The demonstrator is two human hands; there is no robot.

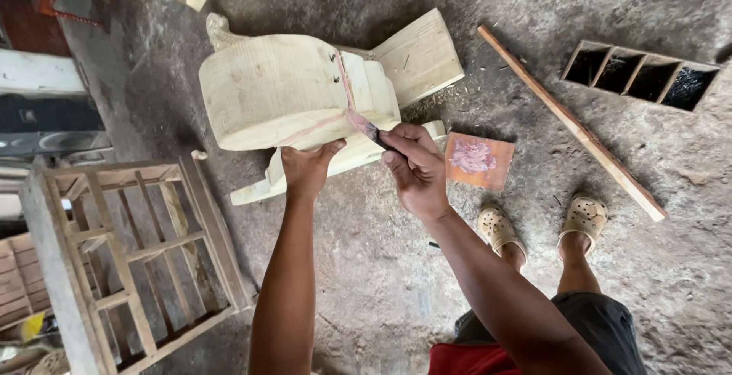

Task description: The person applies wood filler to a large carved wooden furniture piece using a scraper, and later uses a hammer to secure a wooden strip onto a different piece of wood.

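Head view: a pale, rounded block of carved raw wood [282,89] stands on the grey concrete floor [396,268], just beyond both hands, with its broad curved face turned toward the camera. A pinkish seam of filler runs across it: one arm of the seam drops from the top edge, the other slants along the lower edge toward the left, and the two meet at the block's near right corner.

The right hand [415,169] is closed around a small dark-handled putty knife [366,127]. Thumb and fingers pinch the handle tightly, and the blade, smeared pink, points up and left, lying flat against the seam at that corner. So the seam's long axis leads away from the blade both upward and to the left, and the right hand is the nearer one to it.

The left hand [307,168] sits just left of the knife. Its fingers are curled under the block's lower edge and the thumb is pressed to the face, bracing the wood rather than gripping anything loose.

Right of the right hand, near on the floor, lies a small square reddish board with a dab of pink putty [479,160], close to the knife hand. A wooden slatted frame [130,253] lies at the left.
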